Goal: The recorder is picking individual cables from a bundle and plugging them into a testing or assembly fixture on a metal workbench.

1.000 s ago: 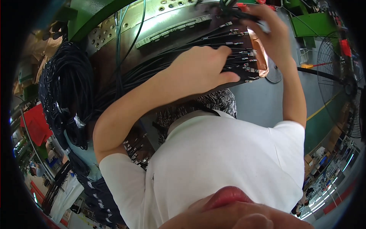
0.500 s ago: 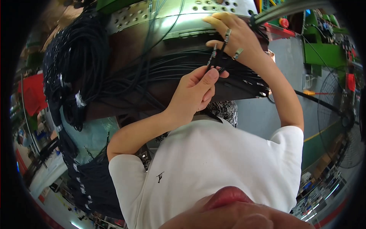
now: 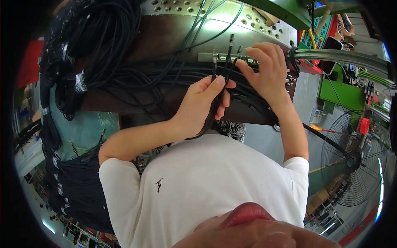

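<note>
Several black cables (image 3: 228,53) with metal terminals on their ends stand up from my left hand (image 3: 192,105), which is closed around them with thumb against fingers. Their lower lengths hang toward my shirt. Just right of these ends is my right hand (image 3: 271,76), fingers curved and apart, its thumb close to the rightmost cable. I see nothing held in it; whether the thumb touches that cable is unclear. Behind both hands a long bundle of black cables (image 3: 155,76) lies across the dark bench (image 3: 159,37). A metal strip (image 3: 204,57) lies behind the upright ends.
A metal plate with round holes (image 3: 178,9) runs along the bench's far side. Thick black cable coils (image 3: 99,41) are heaped at left. A grey conduit (image 3: 339,56) juts in from the right, near green machinery (image 3: 337,91) and a standing fan (image 3: 351,161).
My right hand has come down closer to my left, and its fingers are more curved. The held cable ends now stand straighter and more spread. The view has shifted.
</note>
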The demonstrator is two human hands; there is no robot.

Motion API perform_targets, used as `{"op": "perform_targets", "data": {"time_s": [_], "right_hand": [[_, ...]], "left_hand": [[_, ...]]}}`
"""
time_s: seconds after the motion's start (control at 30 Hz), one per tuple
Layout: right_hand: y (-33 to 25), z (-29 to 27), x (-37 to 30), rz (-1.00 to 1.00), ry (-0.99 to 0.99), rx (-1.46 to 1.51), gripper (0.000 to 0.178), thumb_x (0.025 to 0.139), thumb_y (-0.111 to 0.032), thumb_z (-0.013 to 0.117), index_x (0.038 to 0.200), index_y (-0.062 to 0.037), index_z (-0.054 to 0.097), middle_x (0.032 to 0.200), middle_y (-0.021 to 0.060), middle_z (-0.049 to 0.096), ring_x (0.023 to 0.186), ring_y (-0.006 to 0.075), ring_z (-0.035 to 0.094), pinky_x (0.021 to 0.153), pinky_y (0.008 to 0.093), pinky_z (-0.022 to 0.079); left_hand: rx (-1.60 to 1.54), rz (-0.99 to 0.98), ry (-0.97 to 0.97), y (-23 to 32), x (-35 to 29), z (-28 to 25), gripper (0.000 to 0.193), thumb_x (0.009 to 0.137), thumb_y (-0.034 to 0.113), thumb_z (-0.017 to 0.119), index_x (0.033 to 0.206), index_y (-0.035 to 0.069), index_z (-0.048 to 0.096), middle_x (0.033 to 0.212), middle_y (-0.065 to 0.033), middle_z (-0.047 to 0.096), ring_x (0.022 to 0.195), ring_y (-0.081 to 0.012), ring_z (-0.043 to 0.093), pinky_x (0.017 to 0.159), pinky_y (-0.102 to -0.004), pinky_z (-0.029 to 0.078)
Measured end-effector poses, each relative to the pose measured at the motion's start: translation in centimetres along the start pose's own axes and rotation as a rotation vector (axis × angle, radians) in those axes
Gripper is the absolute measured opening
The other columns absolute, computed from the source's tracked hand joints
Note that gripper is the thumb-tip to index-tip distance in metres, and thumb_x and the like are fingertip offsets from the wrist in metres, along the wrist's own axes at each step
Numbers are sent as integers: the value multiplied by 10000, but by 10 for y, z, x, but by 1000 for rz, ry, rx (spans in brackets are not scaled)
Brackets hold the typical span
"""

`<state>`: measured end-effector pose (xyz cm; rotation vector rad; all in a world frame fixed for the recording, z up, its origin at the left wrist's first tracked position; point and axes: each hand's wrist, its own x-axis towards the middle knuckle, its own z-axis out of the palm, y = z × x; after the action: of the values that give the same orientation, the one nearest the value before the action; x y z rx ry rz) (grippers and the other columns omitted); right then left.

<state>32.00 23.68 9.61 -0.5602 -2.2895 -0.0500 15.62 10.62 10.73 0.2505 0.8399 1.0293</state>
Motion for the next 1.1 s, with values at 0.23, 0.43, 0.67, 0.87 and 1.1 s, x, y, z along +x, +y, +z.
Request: {"op": "perform_targets", "data": {"time_s": [0.23,0.43,0.67,0.87,1.1], "right_hand": [[-7,4,6,137,-112,224,223,729,41,686,915,-73,643,864,67,635,796,271,613,650,364,506],[-9,8,11,147,-277,237,209,703,44,674,852,-91,614,835,17,606,795,231,607,612,349,519],[-11,7,18,72,-342,142,208,697,-6,691,840,-132,608,851,-26,580,808,166,599,531,309,513],[-15,10,18,43,-351,189,208,711,-41,683,876,-131,595,855,-16,558,819,174,586,531,319,502],[-8,2,16,71,-362,204,286,724,-11,682,983,-92,594,974,38,613,911,249,610,673,347,530]], "left_hand": [[272,290,52,18,-5,3,331,1043,274,436,1089,-15,590,871,-109,650,675,-131,607,609,-264,513],[85,83,-120,24,-6,-2,348,1047,317,390,988,17,555,737,-147,630,504,-193,573,495,-286,498],[-5,34,-151,24,-6,-2,344,1051,302,384,976,18,563,723,-107,619,516,-144,558,503,-254,467],[28,36,-159,23,-4,-4,331,1045,303,398,973,24,559,713,-120,613,511,-155,551,486,-265,468],[89,9,-153,25,-3,-2,322,1044,294,401,973,21,556,692,-120,599,523,-169,554,481,-272,471]]}}
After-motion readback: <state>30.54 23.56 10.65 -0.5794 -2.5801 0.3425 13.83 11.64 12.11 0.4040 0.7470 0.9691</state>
